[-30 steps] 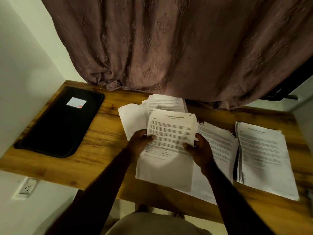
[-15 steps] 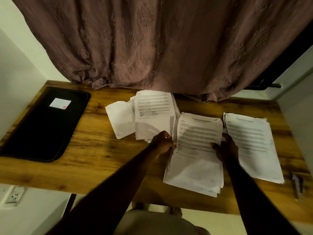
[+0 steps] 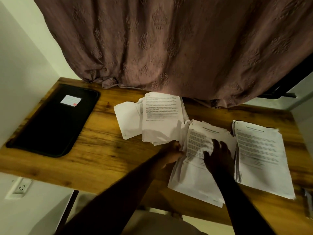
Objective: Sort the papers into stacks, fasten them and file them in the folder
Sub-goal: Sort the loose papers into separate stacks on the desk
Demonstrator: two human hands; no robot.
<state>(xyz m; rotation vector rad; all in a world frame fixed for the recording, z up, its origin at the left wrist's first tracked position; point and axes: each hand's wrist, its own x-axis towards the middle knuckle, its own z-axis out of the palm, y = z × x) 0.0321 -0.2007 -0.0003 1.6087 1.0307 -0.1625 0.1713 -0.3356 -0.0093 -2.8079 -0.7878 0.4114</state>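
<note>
1. The right hand [image 3: 217, 156] lies flat on the middle stack [image 3: 196, 170] of printed papers, fingers spread apart and pressing down on the top sheet — no grip closed on anything.
2. The left hand [image 3: 171, 154] is at the left edge of that same stack, just beside the right hand; its fingers curl against the ragged sheet edges, but whether the grip is clamped on the paper cannot be told.
3. Just to the right of the right hand, nearly touching the middle stack, lies a second stack [image 3: 260, 155] of printed pages, flat on the counter [image 3: 105, 150], its edges roughly squared.
4. Beyond the left hand, toward the far edge, sits a third pile [image 3: 162, 119], its top sheet carrying text and a small table; a blank-looking sheet [image 3: 127, 121] sticks out from under it on the left.
5. Well to the left of both hands, a black folder [image 3: 54, 122] lies closed on the counter — a white label [image 3: 71, 100] with a red mark is on its cover.
6. A brownish patterned curtain [image 3: 169, 44] hangs over the far side of the counter, its hem brushing the wood.
</note>
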